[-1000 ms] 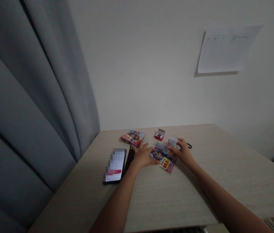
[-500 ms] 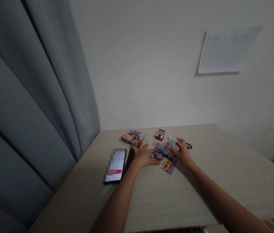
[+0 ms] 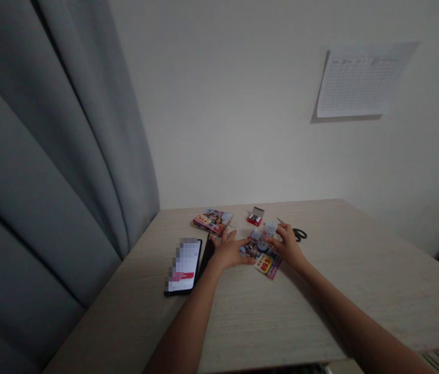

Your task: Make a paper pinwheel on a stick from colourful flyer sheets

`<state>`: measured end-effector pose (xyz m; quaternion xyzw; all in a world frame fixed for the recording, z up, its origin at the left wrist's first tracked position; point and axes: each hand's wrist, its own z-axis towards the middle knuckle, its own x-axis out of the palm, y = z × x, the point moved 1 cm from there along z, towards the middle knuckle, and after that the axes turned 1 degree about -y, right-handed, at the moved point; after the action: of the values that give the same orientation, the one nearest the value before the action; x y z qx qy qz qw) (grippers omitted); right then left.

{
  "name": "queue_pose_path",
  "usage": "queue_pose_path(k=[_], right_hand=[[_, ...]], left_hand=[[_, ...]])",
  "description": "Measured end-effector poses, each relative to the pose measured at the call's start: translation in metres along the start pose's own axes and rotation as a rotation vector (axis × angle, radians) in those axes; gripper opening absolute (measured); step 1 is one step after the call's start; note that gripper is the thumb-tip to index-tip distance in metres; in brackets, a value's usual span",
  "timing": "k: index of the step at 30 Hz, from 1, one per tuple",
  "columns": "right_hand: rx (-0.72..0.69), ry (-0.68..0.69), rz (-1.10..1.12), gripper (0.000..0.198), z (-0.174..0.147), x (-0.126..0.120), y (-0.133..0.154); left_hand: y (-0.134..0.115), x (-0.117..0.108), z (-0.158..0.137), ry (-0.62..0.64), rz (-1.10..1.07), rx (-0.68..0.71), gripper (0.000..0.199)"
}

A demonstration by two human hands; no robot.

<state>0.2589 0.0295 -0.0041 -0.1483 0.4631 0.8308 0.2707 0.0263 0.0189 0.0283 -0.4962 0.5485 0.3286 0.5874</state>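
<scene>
A colourful printed leaflet (image 3: 268, 266) with a yellow price patch lies on the table. My left hand (image 3: 229, 250) rests at its left side, fingers spread, with the thumb and fingertips on or near its edge. In my right hand (image 3: 287, 243) is a small whitish bottle (image 3: 270, 229), tilted with its blue end down over the leaflet's upper part. I cannot tell whether that end touches the paper. My right fingers grip the bottle from the right. Just right of this hand lie black-handled scissors (image 3: 300, 235), partly hidden behind it.
A stack of similar leaflets (image 3: 211, 220) sits beyond my left hand. An open small red box (image 3: 255, 219) stands behind the leaflet. On the left lies a lit phone (image 3: 185, 267), with a dark flat object (image 3: 206, 253) beside it. Curtain (image 3: 64, 156) hangs along the left edge.
My right hand has moved slightly left and down with the bottle, lowering it toward the leaflet. More of the scissors now shows. My left hand stays nearly in place.
</scene>
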Motion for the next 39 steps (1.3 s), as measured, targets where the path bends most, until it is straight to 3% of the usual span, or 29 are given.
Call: queue_pose_path(k=[16,39], right_hand=[[-0.004,-0.011,-0.090,0.033,0.001,0.003,0.000],[0.116,-0.025,0.093,0.029,0.000,0.001,0.000]], left_hand=[[0.003,0.002,0.001,0.004,-0.005,0.009,0.081],[0.007,0.012,0.005,-0.127,-0.102,0.044,0.081]])
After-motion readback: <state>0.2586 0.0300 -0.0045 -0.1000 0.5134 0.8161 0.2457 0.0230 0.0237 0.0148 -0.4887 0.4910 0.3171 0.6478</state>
